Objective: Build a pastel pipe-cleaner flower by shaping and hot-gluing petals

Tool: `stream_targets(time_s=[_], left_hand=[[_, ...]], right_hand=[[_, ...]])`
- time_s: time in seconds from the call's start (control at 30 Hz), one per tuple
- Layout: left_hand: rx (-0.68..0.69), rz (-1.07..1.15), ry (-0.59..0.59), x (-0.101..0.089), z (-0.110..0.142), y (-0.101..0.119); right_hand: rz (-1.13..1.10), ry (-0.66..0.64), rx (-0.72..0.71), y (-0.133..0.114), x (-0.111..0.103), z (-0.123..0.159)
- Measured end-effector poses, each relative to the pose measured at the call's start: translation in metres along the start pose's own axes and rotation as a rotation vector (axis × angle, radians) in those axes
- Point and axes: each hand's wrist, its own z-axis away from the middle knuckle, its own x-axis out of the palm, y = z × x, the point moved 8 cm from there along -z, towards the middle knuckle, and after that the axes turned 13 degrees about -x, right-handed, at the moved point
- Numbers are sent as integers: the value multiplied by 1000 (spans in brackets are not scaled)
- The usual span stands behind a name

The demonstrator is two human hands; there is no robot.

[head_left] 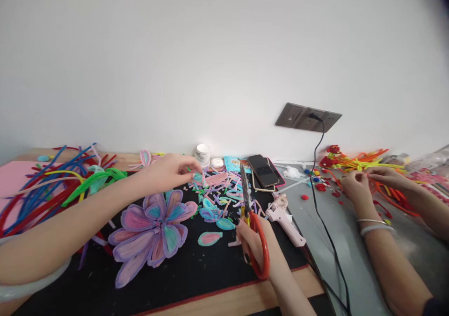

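Observation:
My left hand [177, 168] reaches over the black mat, its fingers pinched on a small pink and teal pipe-cleaner petal [198, 179]. In my right hand [253, 241] are scissors [264, 253] with orange handles, blades pointing up and away. A large fuzzy flower [154, 234] in purple, pink and teal lies below my left forearm. Between my hands are a pink petal with a teal rim [209, 239], a teal petal [225, 224] and a small cluster of blue and purple petals [210, 211]. Cut pipe-cleaner scraps [229, 192] are strewn behind them.
A pink glue gun [286, 220] lies right of the scissors. Behind stand a white cup [202, 154] and phones [264, 170]. Pipe cleaners [38, 199] pile up at left. A black cord [317, 204] hangs from the wall socket. Another person's hands [361, 190] work at right.

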Motion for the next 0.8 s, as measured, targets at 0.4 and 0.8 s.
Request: stream_targets(time_s=[0.4, 0.8], left_hand=[[369, -175, 81, 33, 19, 51], [163, -193, 119, 32, 10, 49]], right_hand=[[-262, 236, -91, -23, 15, -48], [7, 203, -187, -38, 11, -46]])
